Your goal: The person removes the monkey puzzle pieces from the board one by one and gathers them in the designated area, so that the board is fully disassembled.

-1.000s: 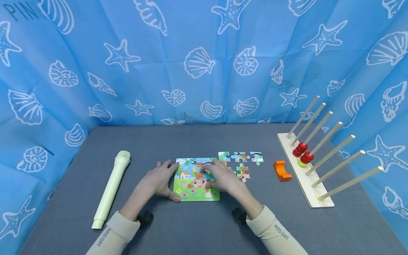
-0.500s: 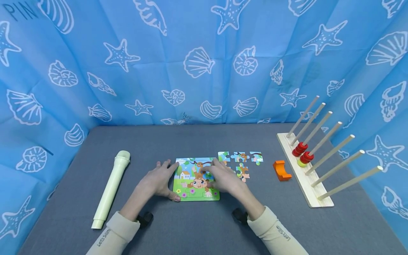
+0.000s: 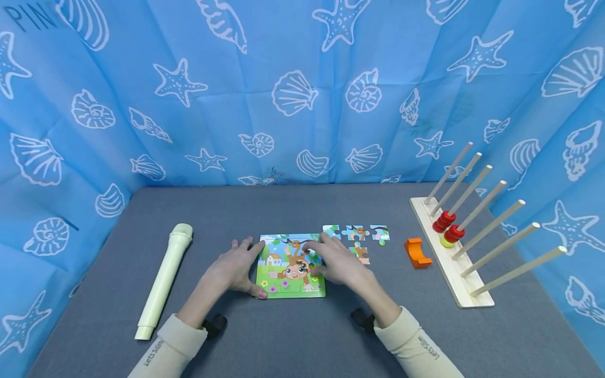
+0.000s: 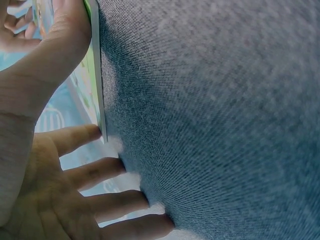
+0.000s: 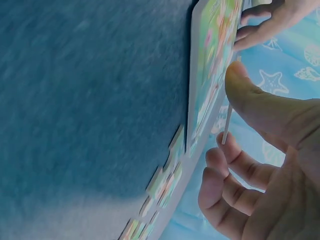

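Observation:
In the head view a jigsaw puzzle board [image 3: 283, 286] with a monkey picture lies flat on the table. My left hand [image 3: 235, 266] rests spread at its left side, thumb at the near-left corner and index finger at the far-left one. In the left wrist view those fingers [image 4: 92, 177] are fairly straight, their tips on the cloth. My right hand [image 3: 342, 265] is over the board's right part and hides some of it. Seen from the right wrist, thumb and fingertip pinch a thin puzzle piece [image 5: 227, 125], edge-on, above the surface.
Several loose puzzle pieces [image 3: 379, 234] lie right of the board. Farther right are an orange arch block [image 3: 418, 253] and a wooden peg stand [image 3: 454, 268] with red and yellow rings [image 3: 444, 221]. A pale green toy microphone [image 3: 165, 281] lies at left. A blue curtain [image 3: 293, 131] hangs behind.
My right hand and forearm have shifted slightly right, uncovering more of the monkey picture and covering some loose pieces. My left hand has stayed in place.

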Action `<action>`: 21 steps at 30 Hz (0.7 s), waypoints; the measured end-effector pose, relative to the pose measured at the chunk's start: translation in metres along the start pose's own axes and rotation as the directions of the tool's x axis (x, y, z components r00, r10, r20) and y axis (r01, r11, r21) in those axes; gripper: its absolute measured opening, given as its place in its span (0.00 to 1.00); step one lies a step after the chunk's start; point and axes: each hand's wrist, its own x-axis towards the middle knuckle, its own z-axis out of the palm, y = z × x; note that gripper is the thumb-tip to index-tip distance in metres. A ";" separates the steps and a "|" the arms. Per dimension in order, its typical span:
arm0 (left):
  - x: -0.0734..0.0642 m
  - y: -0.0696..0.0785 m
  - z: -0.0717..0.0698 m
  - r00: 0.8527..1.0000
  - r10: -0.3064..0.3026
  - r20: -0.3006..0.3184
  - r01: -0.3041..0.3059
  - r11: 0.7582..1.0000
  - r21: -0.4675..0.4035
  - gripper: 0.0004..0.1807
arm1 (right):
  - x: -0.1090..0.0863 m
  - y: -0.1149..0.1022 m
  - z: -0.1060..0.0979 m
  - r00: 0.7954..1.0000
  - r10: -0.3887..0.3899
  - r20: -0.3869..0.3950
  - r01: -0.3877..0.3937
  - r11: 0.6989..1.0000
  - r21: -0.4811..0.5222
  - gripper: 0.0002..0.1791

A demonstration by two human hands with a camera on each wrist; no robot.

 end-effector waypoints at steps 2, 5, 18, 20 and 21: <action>0.000 0.000 0.000 1.000 0.001 0.001 -0.001 1.000 0.002 0.70 | -0.002 0.001 -0.002 1.000 0.003 -0.004 -0.003 1.000 -0.013 0.26; 0.000 -0.001 0.000 1.000 0.002 -0.001 -0.002 1.000 -0.001 0.70 | -0.004 0.004 -0.003 1.000 0.009 -0.010 -0.009 1.000 -0.029 0.26; 0.000 -0.001 0.000 1.000 -0.012 0.009 0.012 1.000 -0.010 0.69 | -0.020 0.027 -0.017 0.999 0.008 -0.050 -0.010 0.998 -0.056 0.26; 0.000 -0.001 0.000 1.000 -0.009 0.008 0.009 1.000 -0.012 0.69 | -0.023 0.033 -0.021 0.998 0.003 -0.055 -0.006 0.999 -0.053 0.26; 0.000 -0.001 0.000 1.000 -0.007 0.008 0.007 1.000 -0.013 0.69 | -0.024 0.037 -0.023 0.998 0.002 -0.056 -0.005 0.999 -0.053 0.26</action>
